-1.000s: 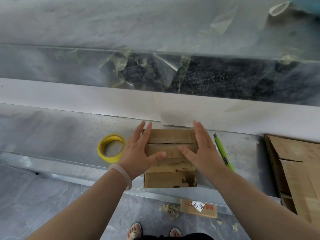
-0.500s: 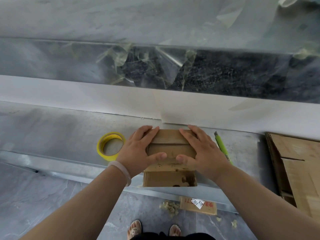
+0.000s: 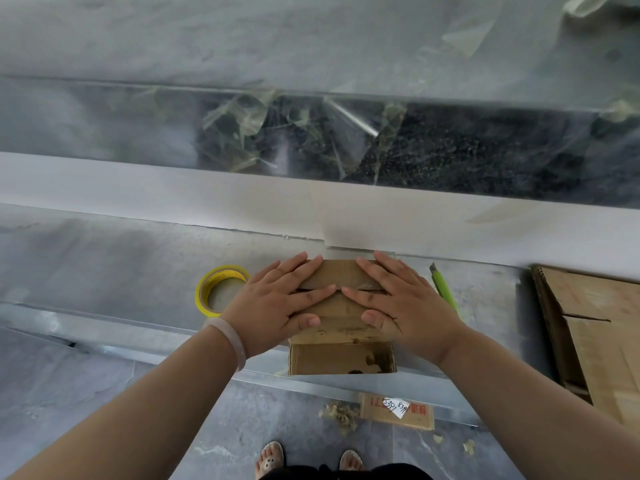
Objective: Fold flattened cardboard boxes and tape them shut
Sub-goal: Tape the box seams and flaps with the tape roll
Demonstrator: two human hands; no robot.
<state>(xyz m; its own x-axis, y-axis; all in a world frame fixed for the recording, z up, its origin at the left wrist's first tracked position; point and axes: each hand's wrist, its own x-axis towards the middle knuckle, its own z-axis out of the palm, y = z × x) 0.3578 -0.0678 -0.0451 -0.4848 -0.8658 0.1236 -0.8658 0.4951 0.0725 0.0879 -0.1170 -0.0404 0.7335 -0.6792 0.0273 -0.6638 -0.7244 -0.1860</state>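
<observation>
The small cardboard box [image 3: 341, 358] sits at the near edge of the grey worktop [image 3: 104, 265], its open-looking front face towards the person and its top flaps [image 3: 337, 273] folded down. Both hands lie flat on those flaps, palms down, fingers straight and slightly spread, gripping nothing. The left hand [image 3: 277, 306] covers the left half of the top and the right hand [image 3: 405, 310] the right half. The two index fingertips nearly meet over the seam between the flaps, and both thumbs rest on the near flap, apart from each other. A pale bracelet [image 3: 230, 336] circles the left wrist. A yellow tape roll [image 3: 207, 289] lies flat just left of the left hand, and a green utility knife [image 3: 445, 292] lies just right of the right hand. A stack of flattened cardboard [image 3: 595, 323] lies farther right.
</observation>
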